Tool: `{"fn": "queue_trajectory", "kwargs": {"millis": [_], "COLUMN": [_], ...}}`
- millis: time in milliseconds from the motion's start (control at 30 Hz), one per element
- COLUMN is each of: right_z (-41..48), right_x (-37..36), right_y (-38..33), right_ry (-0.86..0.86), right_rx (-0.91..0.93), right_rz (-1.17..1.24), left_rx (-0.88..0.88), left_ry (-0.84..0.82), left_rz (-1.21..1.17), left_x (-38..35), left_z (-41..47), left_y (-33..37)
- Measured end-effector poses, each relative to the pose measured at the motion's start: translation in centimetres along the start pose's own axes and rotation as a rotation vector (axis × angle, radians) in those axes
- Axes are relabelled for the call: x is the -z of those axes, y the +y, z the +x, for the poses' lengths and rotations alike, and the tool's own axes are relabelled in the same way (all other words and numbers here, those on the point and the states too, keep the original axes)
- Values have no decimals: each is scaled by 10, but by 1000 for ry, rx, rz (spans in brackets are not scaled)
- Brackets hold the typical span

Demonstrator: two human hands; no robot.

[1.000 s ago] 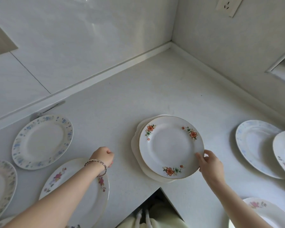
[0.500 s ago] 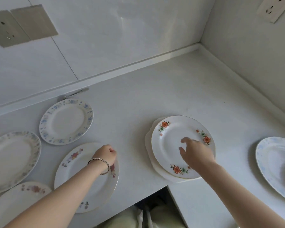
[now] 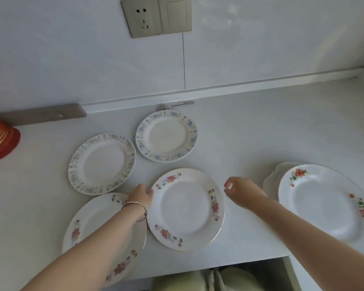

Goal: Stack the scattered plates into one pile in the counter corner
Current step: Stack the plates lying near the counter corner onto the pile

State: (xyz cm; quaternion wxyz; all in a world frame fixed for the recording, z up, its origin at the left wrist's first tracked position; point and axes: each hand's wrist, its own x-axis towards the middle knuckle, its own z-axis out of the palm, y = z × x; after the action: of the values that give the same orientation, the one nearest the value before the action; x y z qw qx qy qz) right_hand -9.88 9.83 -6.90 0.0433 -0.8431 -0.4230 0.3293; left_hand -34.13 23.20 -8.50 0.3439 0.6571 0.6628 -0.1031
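Left hand (image 3: 142, 197) touches the left rim of the round white pink-flowered plate (image 3: 186, 208) near the front edge of the white counter (image 3: 250, 131), fingers curled, not gripping. Right hand (image 3: 245, 192) hovers just beside its right rim, fingers loosely open. Orange-flowered plate pile (image 3: 326, 203) lies right.

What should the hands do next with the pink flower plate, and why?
Probably close the right hand on the pink flower plate's right edge and lift: the left hand already touches its left rim, the right hovers open beside it, and the pile waits to the right.
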Motion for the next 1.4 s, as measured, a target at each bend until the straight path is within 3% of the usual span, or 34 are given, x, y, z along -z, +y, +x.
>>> {"fn": "queue_trajectory", "kwargs": {"millis": [233,533,767,933,1167,1400], "right_z": [-2,-30,-78,-118,-158,-162], "right_x": [-8,15,55,74,67,59], "right_y": [2,46,120,184,251,278], "right_ry": [64,224,437,538,514,489], "right_rx": [-139,-289,-405,-535,-628,-664], "right_rz": [36,128,235,288,376,408], "left_rx": [-83,-226,-366,-452,-440,-386], "left_ry": [-159,7,-77,-167,-228,-208], "left_rz": [-194,-483,-717,-702,-551,-451], "left_x": [-6,1,-14,-63,-144,-178], "left_z": [19,0,-43,-85,-118,-119], "left_y": [1,28,115,181,233,254]}}
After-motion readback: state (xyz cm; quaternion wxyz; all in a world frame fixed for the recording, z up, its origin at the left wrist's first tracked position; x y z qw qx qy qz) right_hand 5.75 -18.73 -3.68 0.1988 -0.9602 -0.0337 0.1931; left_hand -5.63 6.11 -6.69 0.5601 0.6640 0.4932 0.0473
